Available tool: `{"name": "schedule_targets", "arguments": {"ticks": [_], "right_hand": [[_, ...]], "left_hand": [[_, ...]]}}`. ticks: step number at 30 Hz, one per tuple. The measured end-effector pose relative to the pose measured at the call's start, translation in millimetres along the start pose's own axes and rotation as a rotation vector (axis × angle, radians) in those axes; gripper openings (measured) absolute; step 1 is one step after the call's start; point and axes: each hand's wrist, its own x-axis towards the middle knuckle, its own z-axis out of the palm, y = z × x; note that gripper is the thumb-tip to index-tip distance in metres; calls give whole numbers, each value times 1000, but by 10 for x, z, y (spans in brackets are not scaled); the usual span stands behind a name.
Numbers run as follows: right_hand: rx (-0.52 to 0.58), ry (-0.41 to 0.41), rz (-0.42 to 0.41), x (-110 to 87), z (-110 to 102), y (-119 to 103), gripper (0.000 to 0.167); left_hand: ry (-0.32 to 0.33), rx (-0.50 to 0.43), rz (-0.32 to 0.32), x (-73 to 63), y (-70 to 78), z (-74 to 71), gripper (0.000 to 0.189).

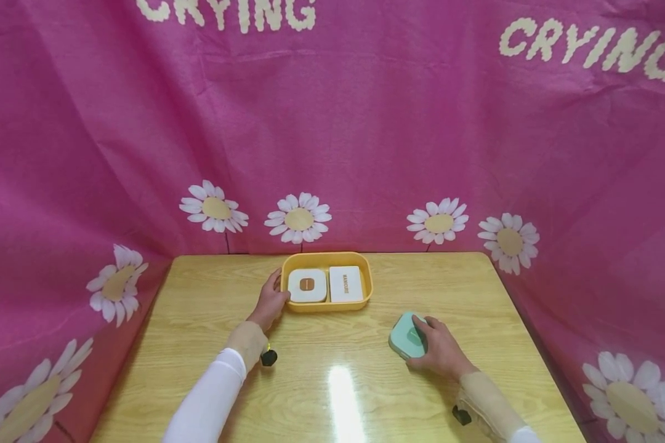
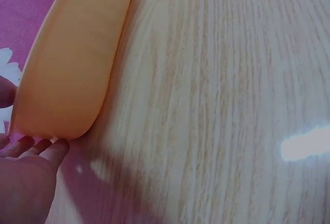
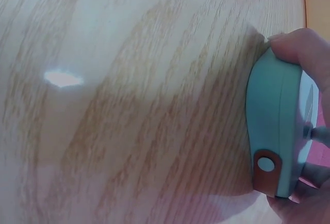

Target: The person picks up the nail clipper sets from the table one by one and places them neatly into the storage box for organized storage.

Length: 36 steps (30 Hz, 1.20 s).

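A yellow divided tray stands at the back of the table. In its left compartment lies a white rounded-square case with a brown mark; the right one holds a white box lettered "MANICURE". My left hand grips the tray's left end, and the left wrist view shows the fingertips against its orange-looking wall. To the right and nearer, my right hand holds a mint-green rounded case across its sides. That case has a brown snap strap, seen in the right wrist view.
The wooden table has a bright reflection near its front middle. Pink cloth with daisies hangs behind the table and along both sides. A small black device sits at the left wrist, another at the right.
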Motion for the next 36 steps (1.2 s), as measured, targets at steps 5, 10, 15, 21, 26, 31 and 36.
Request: {"name": "schedule_targets", "arguments": {"ticks": [5, 10, 15, 21, 26, 31, 36], "right_hand": [[-6, -1, 0, 0, -9, -3, 110], [-2, -18, -1, 22, -35, -15, 110], [-10, -52, 14, 70, -97, -41, 112], [3, -37, 11, 143, -189, -125, 111], [-5, -15, -28, 227, -274, -225, 110], [-8, -17, -46, 292, -338, -320, 110], [-4, -28, -66, 355, -388, -409, 109]], "left_hand": [[-12, 6, 5, 15, 6, -11, 89], [-15, 6, -4, 29, 2, -21, 90], [-19, 9, -9, 39, 2, -21, 88], [-18, 3, -23, 38, -15, -16, 90], [-28, -10, -16, 46, -27, -28, 93], [-39, 6, -17, 50, -30, -41, 93], [-41, 11, -5, 43, -26, -45, 93]]}}
